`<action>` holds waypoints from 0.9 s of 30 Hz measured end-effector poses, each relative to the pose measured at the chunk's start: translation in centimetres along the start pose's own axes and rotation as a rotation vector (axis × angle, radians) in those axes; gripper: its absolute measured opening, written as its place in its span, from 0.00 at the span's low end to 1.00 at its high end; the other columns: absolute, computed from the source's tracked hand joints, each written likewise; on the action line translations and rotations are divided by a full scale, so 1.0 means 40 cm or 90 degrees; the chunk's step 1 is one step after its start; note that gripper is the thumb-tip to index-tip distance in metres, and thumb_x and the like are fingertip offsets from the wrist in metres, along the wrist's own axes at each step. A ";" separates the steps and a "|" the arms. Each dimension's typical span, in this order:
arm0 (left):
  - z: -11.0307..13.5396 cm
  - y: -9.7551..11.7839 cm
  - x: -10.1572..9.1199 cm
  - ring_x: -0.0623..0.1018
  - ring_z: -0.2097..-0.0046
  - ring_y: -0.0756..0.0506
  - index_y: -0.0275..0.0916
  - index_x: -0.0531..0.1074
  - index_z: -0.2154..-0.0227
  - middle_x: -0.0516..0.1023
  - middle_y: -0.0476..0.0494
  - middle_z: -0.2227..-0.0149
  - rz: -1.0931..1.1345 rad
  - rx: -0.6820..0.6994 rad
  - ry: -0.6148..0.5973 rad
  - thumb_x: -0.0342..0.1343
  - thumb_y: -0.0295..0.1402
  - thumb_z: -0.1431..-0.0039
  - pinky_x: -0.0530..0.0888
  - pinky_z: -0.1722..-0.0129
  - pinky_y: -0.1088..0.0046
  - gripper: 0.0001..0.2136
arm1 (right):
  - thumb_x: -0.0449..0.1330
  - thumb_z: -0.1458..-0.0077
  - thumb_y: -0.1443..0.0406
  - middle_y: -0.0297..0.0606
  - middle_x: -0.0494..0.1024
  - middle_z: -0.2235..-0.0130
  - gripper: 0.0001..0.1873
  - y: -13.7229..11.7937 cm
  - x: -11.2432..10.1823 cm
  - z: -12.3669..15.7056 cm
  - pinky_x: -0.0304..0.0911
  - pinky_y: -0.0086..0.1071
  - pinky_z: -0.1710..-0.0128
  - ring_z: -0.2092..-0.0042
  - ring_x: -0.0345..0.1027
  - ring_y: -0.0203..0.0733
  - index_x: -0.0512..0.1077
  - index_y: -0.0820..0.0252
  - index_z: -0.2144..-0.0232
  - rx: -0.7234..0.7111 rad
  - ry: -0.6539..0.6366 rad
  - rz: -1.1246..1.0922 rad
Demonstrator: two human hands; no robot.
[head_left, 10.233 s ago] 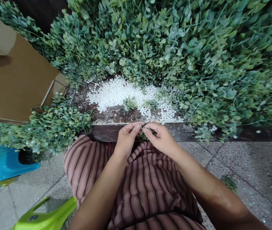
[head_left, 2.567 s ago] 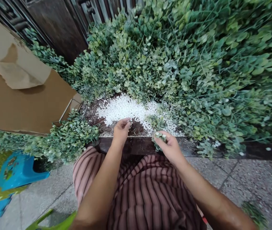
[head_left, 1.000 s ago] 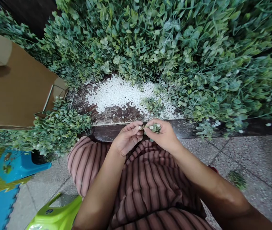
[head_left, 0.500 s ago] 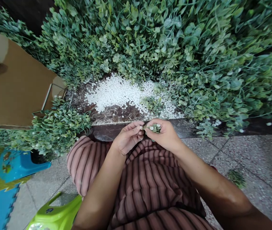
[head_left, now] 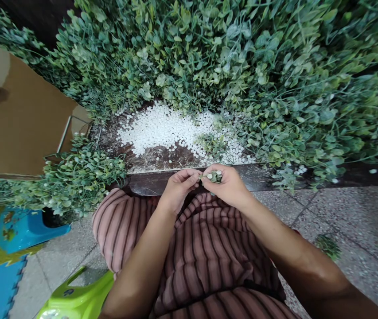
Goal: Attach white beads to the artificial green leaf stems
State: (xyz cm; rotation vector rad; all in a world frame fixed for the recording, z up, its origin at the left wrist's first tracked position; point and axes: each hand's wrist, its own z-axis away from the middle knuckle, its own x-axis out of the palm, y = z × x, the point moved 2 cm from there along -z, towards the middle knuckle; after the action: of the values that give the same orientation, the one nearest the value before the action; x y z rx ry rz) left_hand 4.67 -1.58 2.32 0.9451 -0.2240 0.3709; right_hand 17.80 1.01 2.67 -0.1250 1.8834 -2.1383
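Note:
My right hand (head_left: pixel 229 186) is closed round a small green artificial sprig (head_left: pixel 212 177) with white beads on its tips. My left hand (head_left: pixel 179 188) is pinched, fingertips meeting the sprig's left end; what lies in the pinch is too small to name. Both hands hover over my striped lap, just in front of a dark wooden board (head_left: pixel 152 182). A heap of small white beads (head_left: pixel 162 128) covers the board behind my hands. Another loose sprig (head_left: pixel 212 145) lies among the beads.
A big mass of artificial foliage (head_left: pixel 258 75) rises behind and right of the board. A smaller pile of sprigs (head_left: pixel 75 177) lies left. A cardboard box (head_left: pixel 19 119) stands far left. Blue stool (head_left: pixel 22 228) and green stool (head_left: pixel 72 299) at lower left. One sprig (head_left: pixel 325 246) on the floor right.
2.6 s ago my left hand was reaching into the beads; it has come back to the sprig. Over the last second the left fingers closed tighter against the sprig's end.

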 end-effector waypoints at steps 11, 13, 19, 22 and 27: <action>-0.005 0.001 0.011 0.75 0.67 0.50 0.36 0.76 0.74 0.79 0.47 0.71 -0.097 0.096 0.027 0.67 0.29 0.65 0.70 0.60 0.71 0.10 | 0.60 0.63 0.61 0.29 0.66 0.80 0.08 0.031 0.012 -0.008 0.56 0.26 0.77 0.78 0.57 0.30 0.67 0.60 0.81 0.110 0.021 -0.126; -0.008 0.002 0.006 0.74 0.69 0.50 0.36 0.76 0.76 0.78 0.48 0.73 -0.105 0.101 0.027 0.67 0.30 0.66 0.71 0.62 0.72 0.10 | 0.60 0.62 0.61 0.28 0.66 0.80 0.08 0.033 0.014 -0.007 0.56 0.26 0.77 0.79 0.57 0.30 0.67 0.60 0.80 0.116 0.015 -0.139; -0.013 0.003 -0.010 0.73 0.74 0.52 0.35 0.75 0.78 0.76 0.50 0.78 -0.136 0.129 0.020 0.66 0.34 0.64 0.71 0.67 0.74 0.09 | 0.62 0.61 0.60 0.30 0.69 0.79 0.10 0.034 0.015 -0.007 0.60 0.26 0.74 0.76 0.62 0.31 0.68 0.61 0.78 0.125 0.005 -0.164; -0.014 0.004 -0.012 0.73 0.74 0.52 0.36 0.76 0.77 0.77 0.50 0.78 -0.118 0.122 0.020 0.66 0.35 0.65 0.71 0.67 0.74 0.10 | 0.63 0.61 0.58 0.30 0.70 0.79 0.12 0.034 0.013 -0.006 0.60 0.26 0.75 0.76 0.63 0.32 0.67 0.61 0.78 0.138 -0.014 -0.191; -0.016 0.004 -0.016 0.72 0.76 0.53 0.37 0.78 0.74 0.76 0.51 0.80 -0.102 0.108 0.055 0.66 0.34 0.64 0.70 0.69 0.76 0.11 | 0.64 0.62 0.59 0.30 0.70 0.80 0.13 0.032 0.019 -0.001 0.56 0.25 0.79 0.79 0.61 0.30 0.67 0.61 0.79 0.162 -0.027 -0.195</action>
State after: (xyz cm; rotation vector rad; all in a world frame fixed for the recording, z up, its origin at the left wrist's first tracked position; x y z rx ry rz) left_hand 4.03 -1.12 1.84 1.1033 -0.0372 0.2856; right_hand 17.29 0.71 1.32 -0.4249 1.6369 -2.5325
